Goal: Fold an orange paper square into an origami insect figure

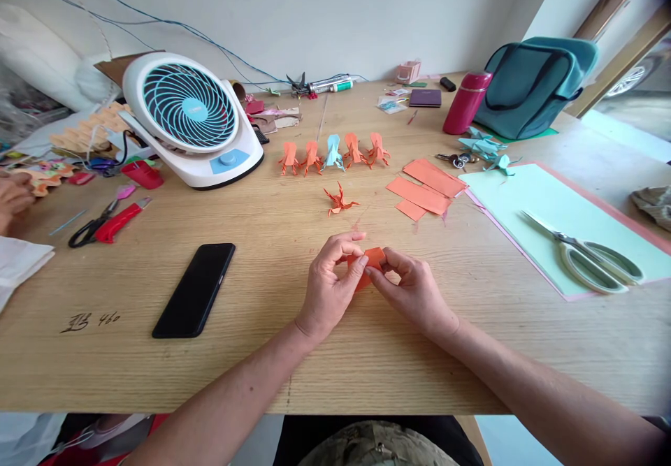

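Between my two hands is a small piece of orange paper, folded at its top edge and partly covered by my fingers. My left hand pinches its left side between thumb and fingers. On the right side, the thumb and forefinger of my right hand grip it too. Just beyond lies an orange folded-paper figure with thin pointed limbs. Farther back stands a row of several folded-paper figures, orange apart from one light blue. To the right, orange paper strips lie in a loose overlapping pile.
A black phone lies left of my hands, with a red-handled cutter beyond. Scissors rest on pale green sheets at right. A fan, a magenta flask and a teal bag stand behind. Another person's hand shows far left.
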The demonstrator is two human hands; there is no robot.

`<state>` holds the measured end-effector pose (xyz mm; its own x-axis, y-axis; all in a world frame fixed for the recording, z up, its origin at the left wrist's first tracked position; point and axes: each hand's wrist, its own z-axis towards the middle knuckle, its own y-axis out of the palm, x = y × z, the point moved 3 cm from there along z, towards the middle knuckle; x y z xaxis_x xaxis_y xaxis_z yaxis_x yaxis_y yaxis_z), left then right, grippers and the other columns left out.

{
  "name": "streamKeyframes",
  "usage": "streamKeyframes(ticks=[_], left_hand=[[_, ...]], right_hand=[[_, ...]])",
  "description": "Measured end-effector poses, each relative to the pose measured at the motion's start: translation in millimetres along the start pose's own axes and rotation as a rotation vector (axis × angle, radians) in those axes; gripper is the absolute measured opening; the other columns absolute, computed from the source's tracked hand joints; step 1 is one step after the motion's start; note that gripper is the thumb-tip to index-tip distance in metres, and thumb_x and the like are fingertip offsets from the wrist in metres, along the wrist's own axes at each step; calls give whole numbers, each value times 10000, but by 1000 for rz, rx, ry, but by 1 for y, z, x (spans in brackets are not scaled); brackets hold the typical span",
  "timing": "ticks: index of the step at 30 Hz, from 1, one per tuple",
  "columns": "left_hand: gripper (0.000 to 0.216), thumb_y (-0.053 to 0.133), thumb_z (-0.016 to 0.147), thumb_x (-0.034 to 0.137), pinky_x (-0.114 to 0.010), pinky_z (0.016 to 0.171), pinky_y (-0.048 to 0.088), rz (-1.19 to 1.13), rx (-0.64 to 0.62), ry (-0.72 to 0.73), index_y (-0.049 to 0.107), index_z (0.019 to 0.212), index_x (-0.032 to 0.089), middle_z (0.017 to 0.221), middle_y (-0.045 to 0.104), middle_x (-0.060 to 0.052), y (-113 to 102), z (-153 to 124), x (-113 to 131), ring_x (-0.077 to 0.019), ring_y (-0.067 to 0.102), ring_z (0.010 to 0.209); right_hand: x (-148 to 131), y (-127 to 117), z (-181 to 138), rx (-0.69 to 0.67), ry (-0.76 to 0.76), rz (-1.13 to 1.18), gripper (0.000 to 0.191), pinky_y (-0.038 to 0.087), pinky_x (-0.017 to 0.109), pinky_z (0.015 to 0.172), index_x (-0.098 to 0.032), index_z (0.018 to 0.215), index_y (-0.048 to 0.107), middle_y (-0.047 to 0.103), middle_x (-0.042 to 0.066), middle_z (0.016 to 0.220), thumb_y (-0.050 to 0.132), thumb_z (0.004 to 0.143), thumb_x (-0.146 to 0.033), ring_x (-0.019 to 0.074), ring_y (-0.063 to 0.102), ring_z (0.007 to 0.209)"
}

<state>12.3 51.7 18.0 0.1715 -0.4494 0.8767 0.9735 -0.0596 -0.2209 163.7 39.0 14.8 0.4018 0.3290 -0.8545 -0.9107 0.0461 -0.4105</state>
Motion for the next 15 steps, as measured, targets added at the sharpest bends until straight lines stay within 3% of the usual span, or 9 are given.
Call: streamKeyframes(ticks=[7, 15], left_hand=[[87, 609, 960, 226, -398, 1015, 501, 8, -8, 23, 622, 875, 210, 1255, 640, -113, 0, 1, 2, -250, 576, 1279], [131, 518, 974, 146, -398, 1028, 470, 183, -47, 261, 554, 863, 206, 1289, 617, -100, -4, 5, 17, -207, 598, 1154]], right_hand=[[-1, 0, -1, -33, -4, 3, 217, 431, 244, 618, -204, 700, 536, 565, -25, 659, 593, 895, -281, 115, 517, 619], [-6, 1, -2, -88, -85, 16, 246, 407, 249, 601, -211, 679, 473, 532, -32, 657, 592, 891, -252, 112, 479, 606]])
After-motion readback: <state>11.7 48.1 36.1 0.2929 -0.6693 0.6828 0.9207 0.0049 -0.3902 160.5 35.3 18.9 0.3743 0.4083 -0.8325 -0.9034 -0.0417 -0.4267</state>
